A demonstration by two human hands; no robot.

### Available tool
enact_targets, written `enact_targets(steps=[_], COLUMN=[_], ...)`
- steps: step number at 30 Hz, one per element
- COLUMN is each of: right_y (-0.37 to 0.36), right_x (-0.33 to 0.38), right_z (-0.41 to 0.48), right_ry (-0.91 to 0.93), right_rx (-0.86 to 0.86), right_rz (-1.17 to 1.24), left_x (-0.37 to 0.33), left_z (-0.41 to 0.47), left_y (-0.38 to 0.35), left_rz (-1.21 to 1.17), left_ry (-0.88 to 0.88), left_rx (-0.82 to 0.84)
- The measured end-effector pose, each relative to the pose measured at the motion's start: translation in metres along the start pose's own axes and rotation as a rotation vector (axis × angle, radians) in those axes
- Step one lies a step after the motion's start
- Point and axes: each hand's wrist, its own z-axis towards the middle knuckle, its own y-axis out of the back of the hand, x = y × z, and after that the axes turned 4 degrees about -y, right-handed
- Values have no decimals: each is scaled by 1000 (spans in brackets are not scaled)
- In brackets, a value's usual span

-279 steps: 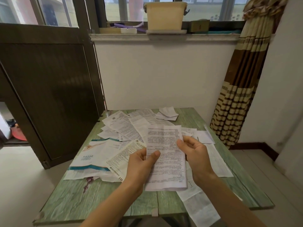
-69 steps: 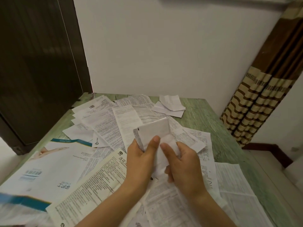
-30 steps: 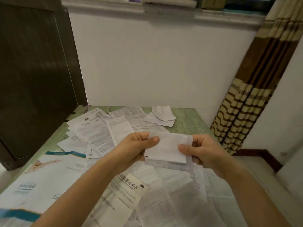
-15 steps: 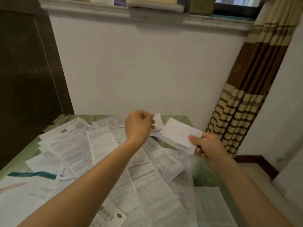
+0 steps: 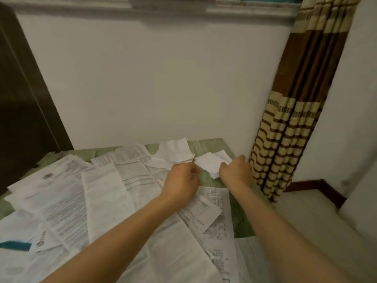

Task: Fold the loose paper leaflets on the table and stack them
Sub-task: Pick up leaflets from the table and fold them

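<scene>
A: State the position of the right hand (image 5: 236, 170).

B: It is at the table's (image 5: 208, 147) far right corner, back of the hand up, fingers curled onto the folded leaflet (image 5: 210, 163). The leaflet is low at that corner; contact with the table surface cannot be confirmed. The grip is on the leaflet's right edge.

A: And the left hand (image 5: 181, 180)?

B: Loosely curled, just left of the folded leaflet, near its left corner. Whether the fingertips touch the paper cannot be determined; the frame is blurred there.

A: Location of the stack (image 5: 173, 153)?

B: At the far edge, just left of the folded leaflet. The two appear to meet at one corner.

A: Remaining material?

B: Loose leaflets (image 5: 102, 193) lie unfolded and overlapping across the left and near parts of the table. A striped curtain (image 5: 289, 123) hangs beyond the right edge.
</scene>
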Motion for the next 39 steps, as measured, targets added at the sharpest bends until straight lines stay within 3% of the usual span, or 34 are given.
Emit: enact_targets(steps=[8, 11, 13, 14, 17, 23, 26, 31, 35, 39], right_y=[12, 12, 7, 3, -4, -9, -12, -10, -2, 7], right_x=[-7, -12, -15, -17, -25, -24, -20, -16, -20, -22], right_z=[-3, -1, 0, 1, 6, 9, 10, 2, 0, -5], right_ry=[49, 441, 692, 722, 603, 535, 501, 582, 613, 598], right_rx=[-53, -78, 115, 225, 371, 277, 262, 144, 122, 132], right_rz=[-114, -142, -260, -356, -484, -544, -537, -318, -157, -75], left_x=[23, 26, 26, 25, 25, 36, 44, 50, 48, 42], left_z=[-4, -5, -5, -3, 4, 34, 50, 59, 55, 53], left_y=[15, 18, 19, 19, 18, 16, 17, 19, 20, 25], left_rz=[74, 139, 187, 222, 334, 411, 436, 579, 654, 575], left_ry=[-10, -33, -46, -56, -54, 45, 89, 153, -10, -46], left_rx=[-50, -47, -34, -14, 69, 133, 257, 352, 262, -65])
